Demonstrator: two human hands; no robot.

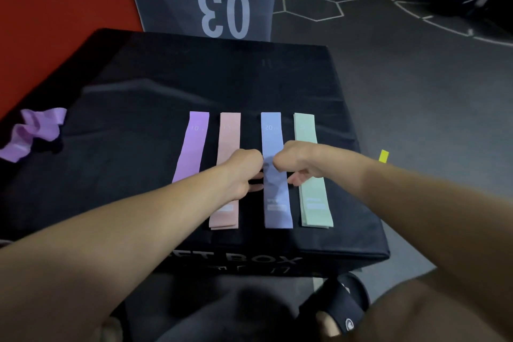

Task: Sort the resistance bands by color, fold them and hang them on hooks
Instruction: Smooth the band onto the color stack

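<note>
Several resistance bands lie flat side by side on a black soft box [144,97]: purple band [191,144], pink band [229,133], blue band [273,197] and green band [311,197]. My left hand [241,172] and my right hand [294,162] meet over the middle of the blue band, fingers curled down onto its two edges. The fingertips are hidden under the hands. A crumpled purple band [33,132] lies apart at the box's left edge.
A grey box marked "03" [222,11] stands behind the black box, with a red surface [55,22] at the left. Dark gym floor with white lines spreads to the right, with a yellow tape mark [384,156]. My sandalled foot [341,305] is below.
</note>
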